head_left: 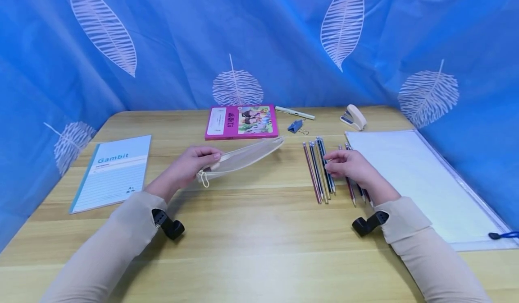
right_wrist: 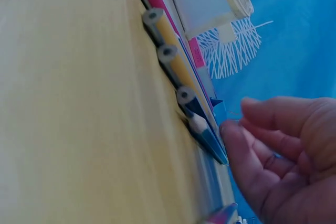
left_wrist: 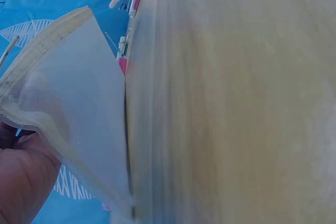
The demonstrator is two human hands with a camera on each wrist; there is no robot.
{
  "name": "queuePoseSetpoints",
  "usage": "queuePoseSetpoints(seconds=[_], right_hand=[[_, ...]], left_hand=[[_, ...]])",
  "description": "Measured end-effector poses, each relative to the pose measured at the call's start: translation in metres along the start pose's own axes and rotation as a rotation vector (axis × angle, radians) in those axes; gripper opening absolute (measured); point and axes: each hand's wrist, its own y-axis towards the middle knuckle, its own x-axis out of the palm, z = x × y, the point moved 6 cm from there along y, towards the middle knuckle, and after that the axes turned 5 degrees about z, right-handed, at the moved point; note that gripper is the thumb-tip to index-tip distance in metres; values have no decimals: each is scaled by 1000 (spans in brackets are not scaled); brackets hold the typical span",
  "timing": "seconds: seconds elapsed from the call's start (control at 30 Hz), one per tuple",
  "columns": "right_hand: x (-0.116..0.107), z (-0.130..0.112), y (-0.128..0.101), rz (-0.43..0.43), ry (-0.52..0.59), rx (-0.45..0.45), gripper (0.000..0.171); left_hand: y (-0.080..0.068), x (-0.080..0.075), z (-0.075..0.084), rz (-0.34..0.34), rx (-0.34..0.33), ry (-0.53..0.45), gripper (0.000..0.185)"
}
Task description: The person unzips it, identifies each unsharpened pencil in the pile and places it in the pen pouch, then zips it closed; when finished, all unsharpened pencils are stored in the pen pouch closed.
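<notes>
Head view: left hand [head_left: 187, 165] is gripping the zipper end of a mesh pencil pouch [head_left: 243, 157], lifting it off the wooden table [head_left: 251, 231]; right hand [head_left: 352, 165], fingers loosely extended, is touching a row of pencils [head_left: 320, 170] lying directly beneath it. Left wrist view: the pouch [left_wrist: 73, 108] is hanging open above the palm [left_wrist: 21, 182]. Right wrist view: fingertips [right_wrist: 231, 135] are meeting the nearest of the pencils [right_wrist: 207, 135].

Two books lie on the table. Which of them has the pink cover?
The picture book at the far edge, beyond the mesh pencil pouch. The other, the Gambit notebook on the left, is pale blue and white.
</notes>
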Motion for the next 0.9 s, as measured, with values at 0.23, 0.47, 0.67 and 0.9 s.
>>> queuePoseSetpoints(seconds=[0.23,0.47,0.67,0.9], right_hand=[[1,-3,4,34,-324,-23,40],[5,-16,12,57,-643,-76,40],[10,-17,15,8,-704,1,44],[13,-19,19,-30,-767,59,46]], left_hand=[[1,-2,-4,16,27,-27,27],[0,-1,-6,30,46,-21,30],[0,2,-7,31,43,-22,28],[1,3,-7,18,30,-28,29]])
